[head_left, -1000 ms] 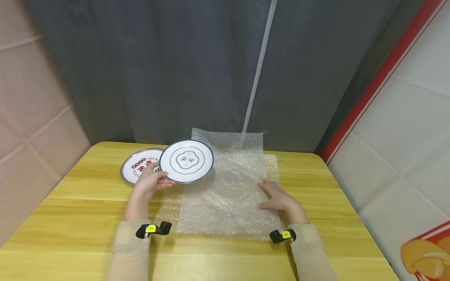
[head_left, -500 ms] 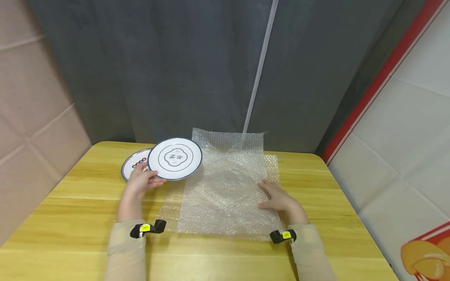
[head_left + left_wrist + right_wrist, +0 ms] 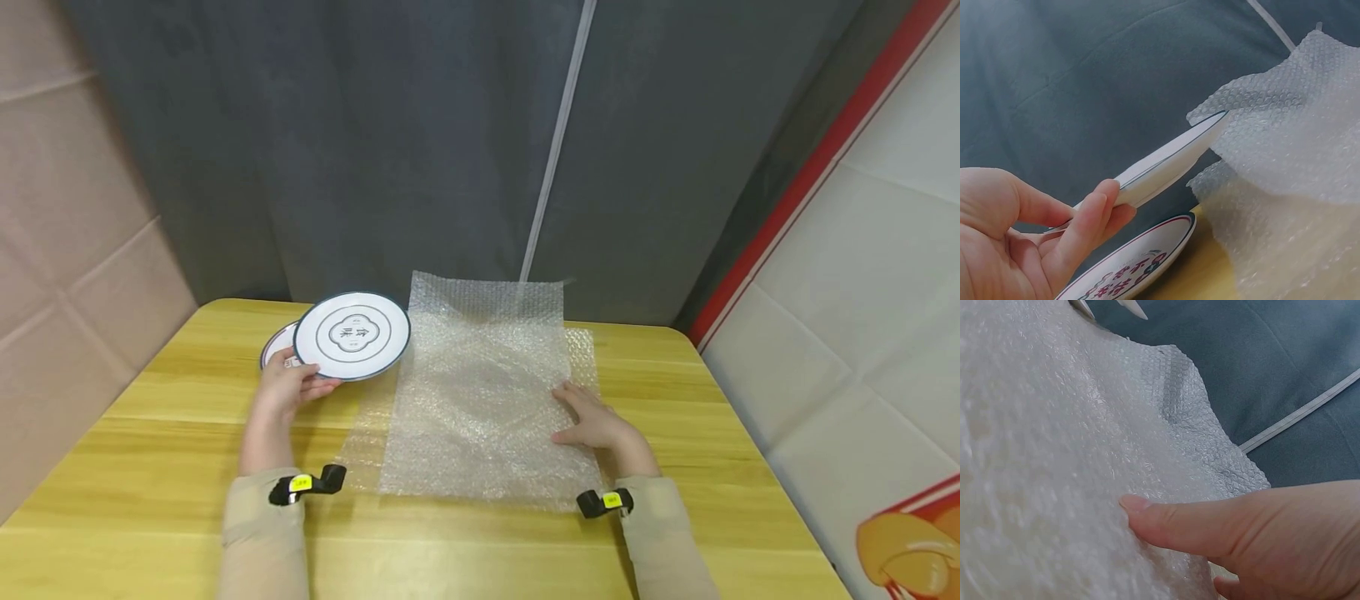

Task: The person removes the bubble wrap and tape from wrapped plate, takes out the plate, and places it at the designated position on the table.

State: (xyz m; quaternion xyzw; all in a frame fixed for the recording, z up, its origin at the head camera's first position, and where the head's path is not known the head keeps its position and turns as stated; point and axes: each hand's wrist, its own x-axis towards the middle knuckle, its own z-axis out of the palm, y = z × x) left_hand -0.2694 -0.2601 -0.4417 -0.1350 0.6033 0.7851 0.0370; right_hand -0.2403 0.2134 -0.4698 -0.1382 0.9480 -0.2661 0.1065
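My left hand [image 3: 283,388] pinches the near left rim of a white plate [image 3: 352,335] with a blue edge and a flower-shaped emblem. In the left wrist view this plate [image 3: 1172,156] is raised and tilted. Below it lies a second plate [image 3: 1141,262] with red characters and a dark rim, mostly covered by the held plate in the head view. My right hand [image 3: 597,422] rests with spread fingers on the right edge of the bubble wrap [image 3: 480,400]. The right wrist view shows its thumb [image 3: 1172,519] on the wrap's surface.
A wooden table [image 3: 480,550] carries everything, its far edge against a grey curtain [image 3: 375,167]. The bubble wrap's far end stands up against this curtain. More bubble wrap [image 3: 367,433] sticks out at the left underneath. A white wall panel [image 3: 870,333] borders the right.
My left hand has carried the held plate leftward, off the bubble wrap and over the second plate, which it now covers more. My right hand has stayed in place.
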